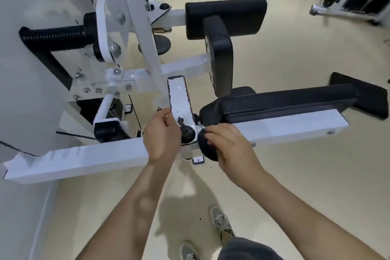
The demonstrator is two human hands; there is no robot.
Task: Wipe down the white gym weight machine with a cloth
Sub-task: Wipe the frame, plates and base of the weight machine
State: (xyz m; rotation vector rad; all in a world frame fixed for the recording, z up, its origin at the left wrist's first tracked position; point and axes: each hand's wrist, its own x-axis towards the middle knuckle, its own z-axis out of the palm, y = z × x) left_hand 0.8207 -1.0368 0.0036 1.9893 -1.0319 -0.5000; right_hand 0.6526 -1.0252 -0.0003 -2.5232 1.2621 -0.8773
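Single head view: high, tilted steeply down, close over white machine frame [274,126], floor below.

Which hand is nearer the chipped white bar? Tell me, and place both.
Left. The left hand grips the bar at its lower end. The right hand, holding the cloth, is to the bar's right, against the beam.

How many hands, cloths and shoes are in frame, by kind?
Hands: 2 (left hand grips the white lever; right hand)
Cloths: 1 (dark cloth, held in the right hand)
Shoes: 2 (left shoe, right shoe)
Total: 5
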